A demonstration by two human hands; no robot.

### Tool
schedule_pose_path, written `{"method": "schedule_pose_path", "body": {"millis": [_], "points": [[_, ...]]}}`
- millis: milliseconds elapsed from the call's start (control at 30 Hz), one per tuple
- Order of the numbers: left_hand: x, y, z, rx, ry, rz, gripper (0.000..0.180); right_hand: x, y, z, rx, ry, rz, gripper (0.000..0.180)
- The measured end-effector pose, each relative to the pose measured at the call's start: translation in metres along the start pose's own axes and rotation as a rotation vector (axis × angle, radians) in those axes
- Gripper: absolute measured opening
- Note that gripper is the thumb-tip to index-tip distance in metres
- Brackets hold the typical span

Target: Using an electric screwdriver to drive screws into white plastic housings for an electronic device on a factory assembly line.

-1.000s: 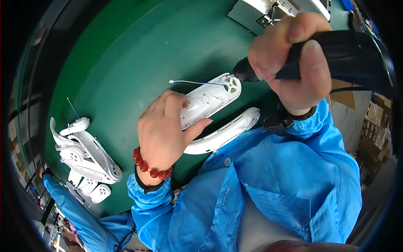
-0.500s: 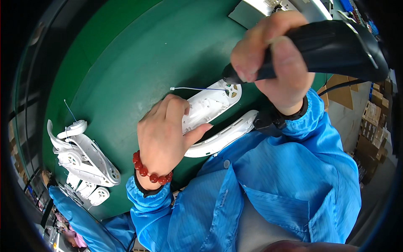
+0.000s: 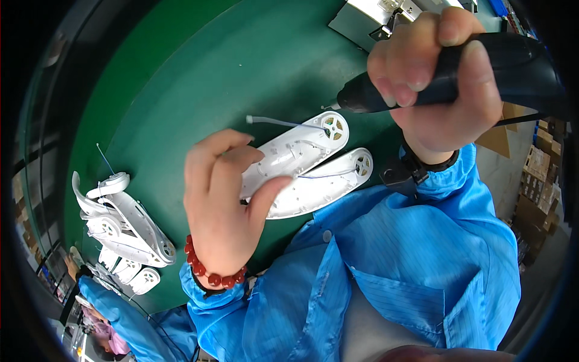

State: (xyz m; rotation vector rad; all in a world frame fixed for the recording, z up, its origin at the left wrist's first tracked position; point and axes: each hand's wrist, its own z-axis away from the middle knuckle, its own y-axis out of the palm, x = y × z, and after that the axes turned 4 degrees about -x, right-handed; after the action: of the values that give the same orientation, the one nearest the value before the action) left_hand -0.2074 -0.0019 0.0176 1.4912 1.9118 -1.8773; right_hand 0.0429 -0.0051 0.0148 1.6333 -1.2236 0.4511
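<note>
Two long white plastic shells lie side by side on the green table. The far white plastic shell [image 3: 301,149] has a round spoked end and a thin cable with a connector [image 3: 249,119] reaching out to the left. Around its left end my left hand [image 3: 220,193] is closed, fingers along the far edge and thumb along the near one. The near white plastic shell [image 3: 319,192] also has a spoked round end and a cable across its inside. My right hand [image 3: 437,81] grips a black electric screwdriver [image 3: 512,72], its bit just above the far shell's round end, apart from it.
Several similar white shells [image 3: 129,226] with cables are piled at the left. A metal box-shaped device [image 3: 362,24] stands at the far right. A co-worker's blue sleeve [image 3: 114,304] and hand show at the lower left. Cardboard boxes [image 3: 534,175] lie beyond the right.
The screwdriver has moved right, off the far shell's round end. The near shell, tilted on its side before, now shows its inside. My left hand has shifted slightly left.
</note>
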Motion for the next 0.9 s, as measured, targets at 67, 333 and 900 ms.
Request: {"method": "schedule_pose_path", "body": {"millis": [67,333,900], "points": [[-0.007,0.002,-0.006,-0.057,-0.015,0.04,0.035,0.008,-0.007,-0.005,0.112,0.016,-0.014,0.026],[-0.027,0.019,-0.022,-0.002,-0.097,0.151,0.024,0.04,0.003,-0.015,0.37,0.085,-0.202,0.032],[-0.029,0.023,-0.018,-0.03,-0.055,0.092,0.01,0.033,0.007,-0.005,0.423,0.044,-0.152,0.031]]}}
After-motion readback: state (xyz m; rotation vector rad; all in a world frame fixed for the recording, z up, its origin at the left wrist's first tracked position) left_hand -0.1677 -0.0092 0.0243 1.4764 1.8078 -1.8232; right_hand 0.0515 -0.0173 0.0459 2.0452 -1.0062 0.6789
